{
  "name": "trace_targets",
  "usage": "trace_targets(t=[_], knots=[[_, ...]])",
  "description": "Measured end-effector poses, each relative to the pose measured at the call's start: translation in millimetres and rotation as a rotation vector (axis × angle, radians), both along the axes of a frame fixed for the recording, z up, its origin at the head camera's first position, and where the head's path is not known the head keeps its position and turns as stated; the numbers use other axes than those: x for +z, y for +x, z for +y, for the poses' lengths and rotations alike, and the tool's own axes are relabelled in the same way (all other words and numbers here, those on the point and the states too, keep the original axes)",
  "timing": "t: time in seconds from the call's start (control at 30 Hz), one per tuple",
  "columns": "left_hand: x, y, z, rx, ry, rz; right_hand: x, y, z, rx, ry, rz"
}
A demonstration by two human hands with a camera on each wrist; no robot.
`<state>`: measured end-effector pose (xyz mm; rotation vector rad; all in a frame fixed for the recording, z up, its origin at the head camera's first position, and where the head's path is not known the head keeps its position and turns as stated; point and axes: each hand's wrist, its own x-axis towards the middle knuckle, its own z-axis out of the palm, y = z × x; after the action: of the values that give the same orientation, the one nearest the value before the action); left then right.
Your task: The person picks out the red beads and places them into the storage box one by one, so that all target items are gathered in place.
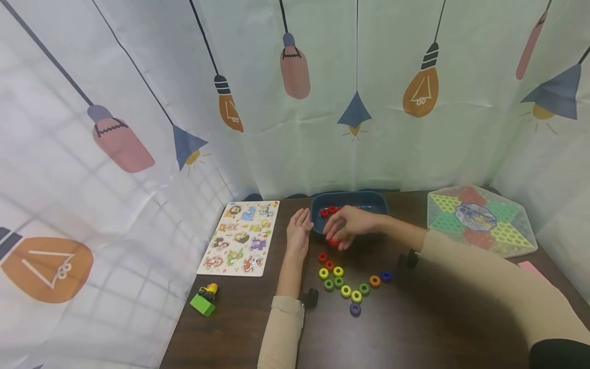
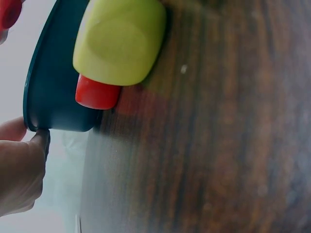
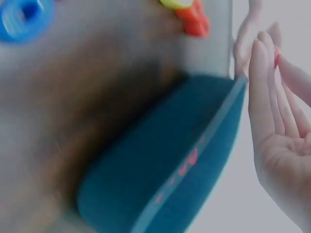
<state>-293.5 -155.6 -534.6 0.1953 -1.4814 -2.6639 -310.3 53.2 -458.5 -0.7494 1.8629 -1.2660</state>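
My right hand (image 1: pixel 352 223) pinches a red ring bead (image 1: pixel 333 241) between thumb and fingertips, over the near rim of a dark blue tray (image 1: pixel 380 205). In the right wrist view only a sliver of that red bead (image 3: pixel 276 57) shows between the fingers. Several red beads (image 1: pixel 324 212) lie inside the tray. My left hand (image 1: pixel 298 233) is at the tray's left end, its fingers extended; in the left wrist view its fingertips (image 2: pixel 41 138) are right at the tray's corner. Nearer me, red beads (image 1: pixel 323 258), yellow beads (image 1: pixel 338 271) and green beads (image 1: pixel 329 285) form a bent row.
An orange bead (image 1: pixel 375 281), a blue bead (image 1: pixel 386 276) and a purple bead (image 1: pixel 355 309) complete the group. An animal puzzle board (image 1: pixel 239 238) lies left, with a green block (image 1: pixel 203 305) and a small yellow-black toy (image 1: pixel 209 291) below. A star-patterned game board (image 1: pixel 479 220) lies right.
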Motion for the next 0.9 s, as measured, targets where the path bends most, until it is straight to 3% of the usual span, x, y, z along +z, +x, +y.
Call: trace_targets(t=[0.13, 0.27, 0.47, 0.73, 0.9], knots=[[0.7, -0.3, -0.6, 0.008, 0.000, -0.015, 19.9, -26.0, 6.3, 0.009, 0.020, -0.023], [1.3, -1.4, -1.0, 0.012, 0.007, -0.015, 32.1, -55.0, 11.8, 0.017, 0.122, -0.002], [-0.3, -2.2, -1.0, 0.008, 0.017, -0.017, 28.0, -90.7, 18.1, -0.007, 0.277, 0.016], [-1.0, 2.3, 1.3, 0.000, 0.018, -0.028, -4.2, -97.8, 23.1, -0.042, 0.331, -0.020], [0.8, 1.5, 0.3, 0.005, 0.016, -0.030, -22.7, -94.4, 20.8, -0.086, 0.307, 0.048]])
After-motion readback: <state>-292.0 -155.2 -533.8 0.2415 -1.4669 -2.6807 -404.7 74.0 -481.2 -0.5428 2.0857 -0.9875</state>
